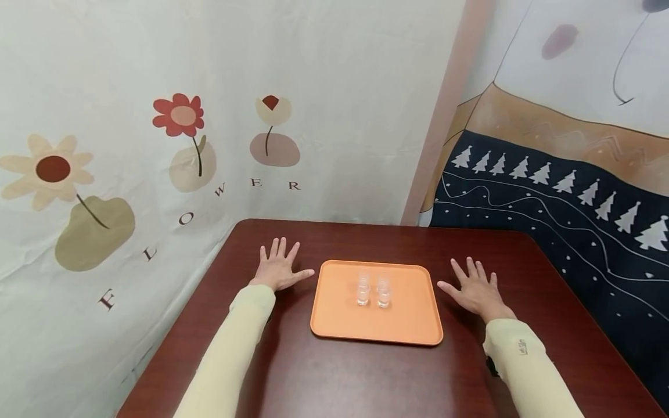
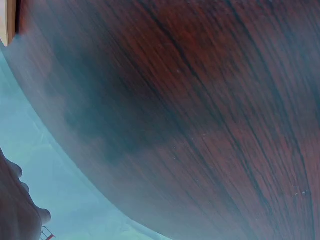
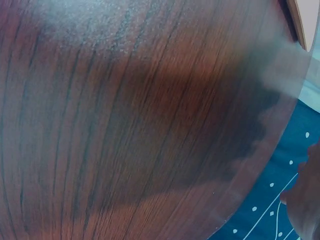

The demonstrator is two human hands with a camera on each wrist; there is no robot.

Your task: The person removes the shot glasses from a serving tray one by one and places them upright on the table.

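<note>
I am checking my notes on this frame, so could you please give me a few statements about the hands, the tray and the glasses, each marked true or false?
1. Two small clear glasses stand side by side on the orange tray. True.
2. The left hand grips one of the glasses. False: it lies flat on the dark wooden table, fingers spread, left of the tray.
3. The right hand lies flat on the table to the right of the tray. True.
4. The tray sits at the table's far left corner. False: it sits between the two hands.
5. Both hands hold nothing. True.
</note>
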